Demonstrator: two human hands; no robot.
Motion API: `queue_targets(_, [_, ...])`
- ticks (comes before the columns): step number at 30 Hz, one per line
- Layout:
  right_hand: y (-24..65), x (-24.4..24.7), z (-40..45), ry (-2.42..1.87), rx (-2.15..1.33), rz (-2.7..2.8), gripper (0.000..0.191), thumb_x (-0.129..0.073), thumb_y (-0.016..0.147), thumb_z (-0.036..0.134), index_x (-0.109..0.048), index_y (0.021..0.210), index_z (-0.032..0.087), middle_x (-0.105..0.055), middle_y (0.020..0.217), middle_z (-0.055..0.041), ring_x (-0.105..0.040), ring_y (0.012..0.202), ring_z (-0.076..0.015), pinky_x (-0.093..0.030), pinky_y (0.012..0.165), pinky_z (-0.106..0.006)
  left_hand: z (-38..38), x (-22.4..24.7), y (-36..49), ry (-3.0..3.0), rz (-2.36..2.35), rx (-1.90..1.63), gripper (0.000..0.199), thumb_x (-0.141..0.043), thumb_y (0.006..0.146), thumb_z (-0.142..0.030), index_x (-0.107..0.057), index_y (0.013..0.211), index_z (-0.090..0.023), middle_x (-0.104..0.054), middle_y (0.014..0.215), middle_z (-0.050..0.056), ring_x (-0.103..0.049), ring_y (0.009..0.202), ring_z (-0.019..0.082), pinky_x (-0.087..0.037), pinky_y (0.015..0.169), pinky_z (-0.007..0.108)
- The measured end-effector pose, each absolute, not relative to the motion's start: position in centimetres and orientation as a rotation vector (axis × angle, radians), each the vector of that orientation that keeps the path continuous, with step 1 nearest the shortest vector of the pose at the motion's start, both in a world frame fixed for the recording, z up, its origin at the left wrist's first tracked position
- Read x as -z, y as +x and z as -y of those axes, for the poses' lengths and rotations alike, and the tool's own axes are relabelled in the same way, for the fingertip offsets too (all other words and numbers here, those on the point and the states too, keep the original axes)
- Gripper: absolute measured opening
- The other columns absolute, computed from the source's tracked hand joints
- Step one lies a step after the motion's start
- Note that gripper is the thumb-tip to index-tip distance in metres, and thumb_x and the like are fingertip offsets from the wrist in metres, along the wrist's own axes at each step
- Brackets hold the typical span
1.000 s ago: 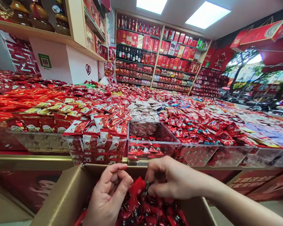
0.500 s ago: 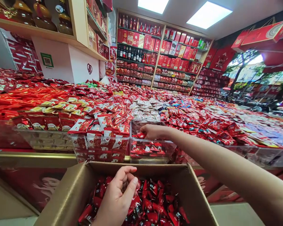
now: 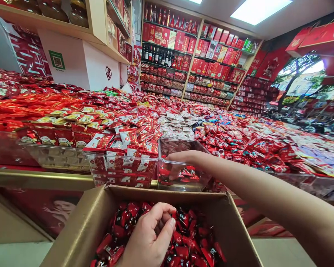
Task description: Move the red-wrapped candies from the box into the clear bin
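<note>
My right hand (image 3: 180, 161) reaches down into a clear plastic bin (image 3: 185, 187). Its fingers point downward and show blurred through the front wall, beside red-wrapped candies (image 3: 190, 173) on the bin floor; they look loosely apart, with no held packet discernible. Below, my left hand (image 3: 151, 235) is over an opened cardboard box (image 3: 78, 222). Its fingers are loosely curled, with a small gap between thumb and index finger, and I see nothing held. Many red and black wrapped candies (image 3: 187, 241) fill the lower part of the box.
Left of the bin stands another clear bin of red and white packets (image 3: 125, 167). White packets (image 3: 178, 124) lie behind it, and heaps of red packets (image 3: 225, 139) spread right. A gold-coloured ledge (image 3: 44, 174) runs along the counter front. Shelves of bottles and boxes (image 3: 183, 42) stand behind.
My right hand has moved lower into the clear bin; the red packet at its fingertips no longer shows there. My left hand has shifted right over the box, its fingers more curled. The view has tilted slightly.
</note>
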State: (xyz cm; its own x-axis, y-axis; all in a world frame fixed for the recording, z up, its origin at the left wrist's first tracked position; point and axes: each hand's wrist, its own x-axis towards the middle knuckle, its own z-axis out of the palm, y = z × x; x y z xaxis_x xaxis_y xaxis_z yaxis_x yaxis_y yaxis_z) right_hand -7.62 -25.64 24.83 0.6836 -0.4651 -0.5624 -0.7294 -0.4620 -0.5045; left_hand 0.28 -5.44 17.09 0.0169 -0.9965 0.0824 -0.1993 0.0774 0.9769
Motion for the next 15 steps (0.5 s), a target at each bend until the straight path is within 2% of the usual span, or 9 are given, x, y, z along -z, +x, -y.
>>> queue_targets(6, [-7.9,-22.7,26.9,-1.901,-0.510,-0.863,0.055,-0.076,0.039,0.020,-0.051,0.088,0.018,-0.055,0.058,0.0073,-0.058,0.055,-0.0126,-0.048,0.056,-0.027,5.4,-16.9,0.5,1.319,1.475,1.026,0.013,-0.043,0.081,-0.032,-0.051,0.086,-0.022,-0.046,0.062,-0.004,-0.042,0.057,0.011,-0.038,0.056,0.021])
queue_targets(15, [-8.1,-24.2,26.4,-1.676,-0.513,-0.751,0.034,-0.068,0.053,0.013,-0.056,0.086,0.015,-0.057,0.070,0.0034,-0.057,0.062,-0.0085,-0.050,0.063,-0.024,5.6,-16.8,0.3,1.344,1.545,1.051,0.016,-0.040,0.082,-0.033,-0.051,0.084,-0.021,-0.044,0.061,-0.004,-0.040,0.057,0.011,-0.036,0.055,0.021])
